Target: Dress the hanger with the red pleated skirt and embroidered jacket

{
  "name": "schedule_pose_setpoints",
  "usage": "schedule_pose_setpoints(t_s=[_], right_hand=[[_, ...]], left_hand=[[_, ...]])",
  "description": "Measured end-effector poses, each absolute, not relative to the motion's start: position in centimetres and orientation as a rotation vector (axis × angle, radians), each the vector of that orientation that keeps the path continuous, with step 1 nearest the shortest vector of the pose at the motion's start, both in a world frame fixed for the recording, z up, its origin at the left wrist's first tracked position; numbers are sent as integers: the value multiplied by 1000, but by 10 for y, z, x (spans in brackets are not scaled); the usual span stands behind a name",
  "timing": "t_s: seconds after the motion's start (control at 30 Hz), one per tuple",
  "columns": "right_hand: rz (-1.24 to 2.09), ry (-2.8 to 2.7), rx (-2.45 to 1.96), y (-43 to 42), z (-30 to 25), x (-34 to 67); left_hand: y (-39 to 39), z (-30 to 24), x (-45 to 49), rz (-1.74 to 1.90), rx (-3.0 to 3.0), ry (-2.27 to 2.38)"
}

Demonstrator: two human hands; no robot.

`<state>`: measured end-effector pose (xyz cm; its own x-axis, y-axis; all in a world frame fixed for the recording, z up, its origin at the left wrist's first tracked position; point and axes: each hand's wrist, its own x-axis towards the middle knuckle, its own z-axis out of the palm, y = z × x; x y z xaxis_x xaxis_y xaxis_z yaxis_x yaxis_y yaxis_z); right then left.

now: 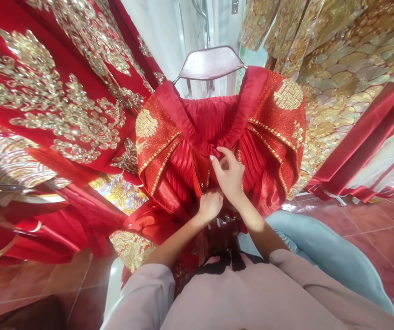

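A red pleated garment point(213, 119) with glittery orange-red panels and gold bead trim hangs in front of me from a metal hanger point(213, 63). Gold emblems point(288, 95) decorate its upper corners. At the middle of its gathered red band, my right hand point(230, 174) pinches the cloth between thumb and forefinger. Just below and to the left, my left hand point(211, 204) is closed in front of a beaded panel edge. Whatever lies inside its fingers is hidden from view.
Red cloth with gold sequin embroidery point(80, 110) hangs at the left. Gold scale-patterned garments point(348, 68) hang at the right, near red and white cloth point(372, 142). A pale blue padded seat point(334, 247) curves at my right above the reddish tiled floor point(385, 224).
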<state>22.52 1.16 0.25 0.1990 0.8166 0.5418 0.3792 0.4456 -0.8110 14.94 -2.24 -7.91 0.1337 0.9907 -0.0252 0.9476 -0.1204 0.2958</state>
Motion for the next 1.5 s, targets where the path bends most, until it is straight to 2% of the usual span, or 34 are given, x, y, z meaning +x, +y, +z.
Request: schedule_pose_setpoints(t_s=[0.17, 0.3, 0.37, 0.43, 0.5, 0.57, 0.67, 0.83, 1.17, 1.3, 1.5], right_hand=[[480, -1627, -1148, -3, 11, 245], [648, -1833, -1186, -32, -8, 272], [715, -1882, -1237, -39, -21, 278], [764, -1919, -1267, -43, -31, 278], [789, -1957, -1261, -45, -35, 274], [804, -1977, -1238, -47, -34, 269], [816, -1967, -1212, -50, -31, 264], [835, -1915, -1149, -53, -31, 262], [886, -1853, -992, -58, -30, 262], [783, -1799, -1095, -53, -30, 274], [719, -1747, -1143, -44, -28, 287]], left_hand=[[-20, -77, 146, 313, 2145, 1908], [-18, -78, 138, 397, 2113, 1925], [-16, -77, 133, 603, 2090, 1943], [-13, -72, 128, 969, 2032, 1900], [-7, -64, 127, 1302, 1914, 1702], [1, -56, 130, 1440, 1769, 1420], [12, -48, 141, 1479, 1623, 1178], [18, -47, 154, 1479, 1533, 1130], [-1, -32, 158, 1385, 1160, 716], [-6, -25, 152, 1365, 1044, 828], [-23, -4, 141, 1368, 1656, 1282]])
